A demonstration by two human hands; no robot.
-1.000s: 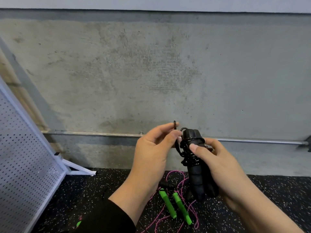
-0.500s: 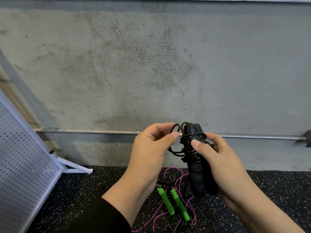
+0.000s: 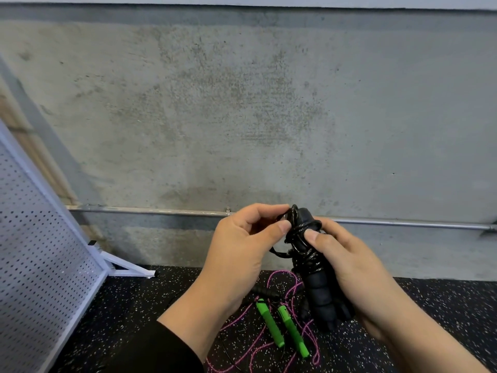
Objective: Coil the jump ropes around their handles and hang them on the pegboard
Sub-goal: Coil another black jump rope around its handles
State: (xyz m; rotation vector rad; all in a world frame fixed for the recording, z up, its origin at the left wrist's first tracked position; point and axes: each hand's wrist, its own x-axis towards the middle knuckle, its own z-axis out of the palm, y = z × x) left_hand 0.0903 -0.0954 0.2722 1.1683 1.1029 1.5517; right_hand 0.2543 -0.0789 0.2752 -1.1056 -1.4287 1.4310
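Black rope [image 3: 305,238] coiled rnd handles [image 3: 321,294]; r hand [image 3: 349,267] grips.

The black rope [image 3: 305,247] is looking shiny and smooth, wound on 2 soft, matt foam handles [image 3: 321,297]. The wall [image 3: 242,103] is showing rough, blotchy grey concrete. The floor [image 3: 139,305] is looking like speckled black rubber. The pegboard [image 3: 35,238] is showing white painted metal full of holes.
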